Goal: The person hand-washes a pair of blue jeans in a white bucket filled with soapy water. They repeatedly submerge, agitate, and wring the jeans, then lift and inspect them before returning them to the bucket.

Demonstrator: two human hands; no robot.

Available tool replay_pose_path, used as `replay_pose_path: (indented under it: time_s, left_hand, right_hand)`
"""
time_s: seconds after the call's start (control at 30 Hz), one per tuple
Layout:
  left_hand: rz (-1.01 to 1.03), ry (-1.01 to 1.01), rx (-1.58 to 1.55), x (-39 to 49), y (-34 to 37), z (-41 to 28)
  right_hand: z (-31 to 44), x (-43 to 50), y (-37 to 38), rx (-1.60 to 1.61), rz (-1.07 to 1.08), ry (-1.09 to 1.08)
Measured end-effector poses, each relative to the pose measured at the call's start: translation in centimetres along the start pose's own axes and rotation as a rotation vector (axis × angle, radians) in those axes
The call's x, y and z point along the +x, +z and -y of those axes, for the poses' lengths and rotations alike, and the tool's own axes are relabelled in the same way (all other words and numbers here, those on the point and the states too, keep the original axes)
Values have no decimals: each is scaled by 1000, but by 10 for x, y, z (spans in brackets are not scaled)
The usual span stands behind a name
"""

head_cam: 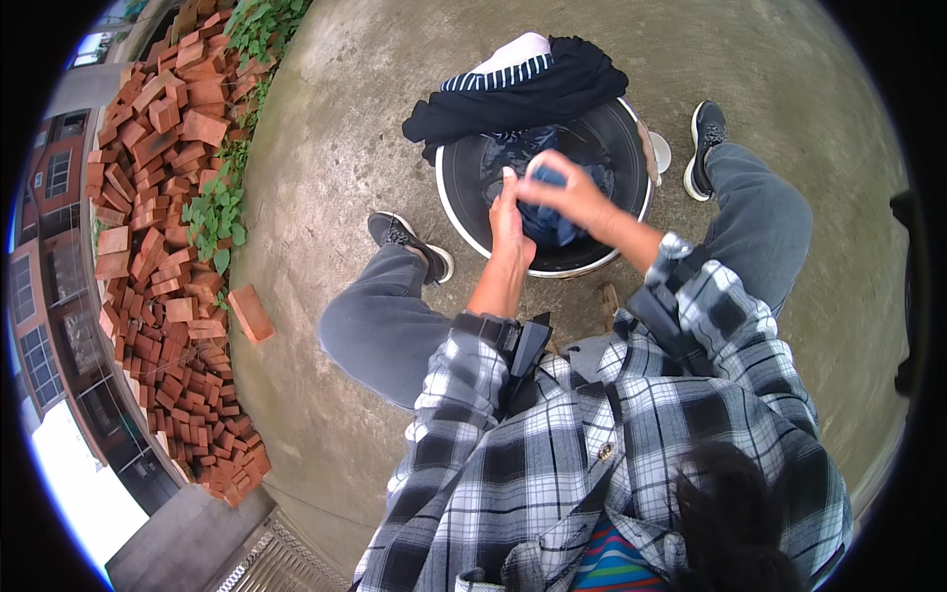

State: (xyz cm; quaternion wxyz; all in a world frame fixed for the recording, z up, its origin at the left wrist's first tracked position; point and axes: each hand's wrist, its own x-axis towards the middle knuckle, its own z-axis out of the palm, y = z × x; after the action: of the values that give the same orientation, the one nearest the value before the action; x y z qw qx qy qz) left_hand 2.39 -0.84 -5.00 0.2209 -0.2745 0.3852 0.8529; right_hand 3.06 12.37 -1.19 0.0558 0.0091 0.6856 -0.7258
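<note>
A round dark basin with a white rim [446,198] stands on the ground between the feet, dark blue wet cloth [551,222] lying in it. Over the basin's near left part, my left hand [509,231] is raised with its thumb up; whether it grips anything is not clear. Beside it, my right hand [568,194] is blurred, its thumb and forefinger curved near the left fingertips, above the blue cloth. Across the basin's far rim lie black garments [510,107], with a black-and-white striped edge and a pale pink cloth [521,53] on top.
A white cup-like container [659,153] is at the basin's right side. Concrete ground [333,133] surrounds the basin. To the left rises a heap of red bricks [159,259] with green plants [214,214], and one loose brick [251,314] lies nearer. A metal grate [274,559] is at lower left.
</note>
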Motion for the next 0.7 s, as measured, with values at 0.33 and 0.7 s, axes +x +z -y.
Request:
replay_pose_path:
  time_s: [0.33,0.7]
  left_hand:
    - [-270,41,282,-24,42,27]
    - [-165,-48,277,-19,27,41]
  right_hand:
    - [8,12,20,-559,-500,187]
    - [-5,8,9,-562,-464,113]
